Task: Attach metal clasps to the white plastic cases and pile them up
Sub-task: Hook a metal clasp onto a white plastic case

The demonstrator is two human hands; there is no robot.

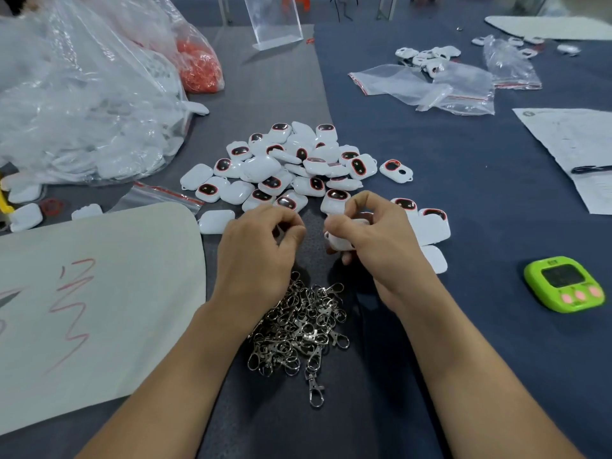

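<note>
My right hand (pixel 374 233) grips a white plastic case (pixel 341 238) just above the dark cloth, fingers curled round it. A short gap to its left, my left hand (pixel 261 246) has its fingers curled and pinched together; a small pale bit shows between them, but I cannot make out what it is. A heap of silver metal clasps (pixel 298 326) lies between my forearms. Beyond my hands spreads a pile of white cases (pixel 284 167) with red-rimmed dark windows. A few more cases (pixel 430 226) lie right of my right hand.
A big clear bag of white cases (pixel 82 104) and a bag of red parts (pixel 198 67) sit far left. A white sheet with red marks (pixel 92 299) covers the near left. A green timer (pixel 566 283) lies right; zip bags (pixel 440 87) and papers (pixel 576 144) lie far right.
</note>
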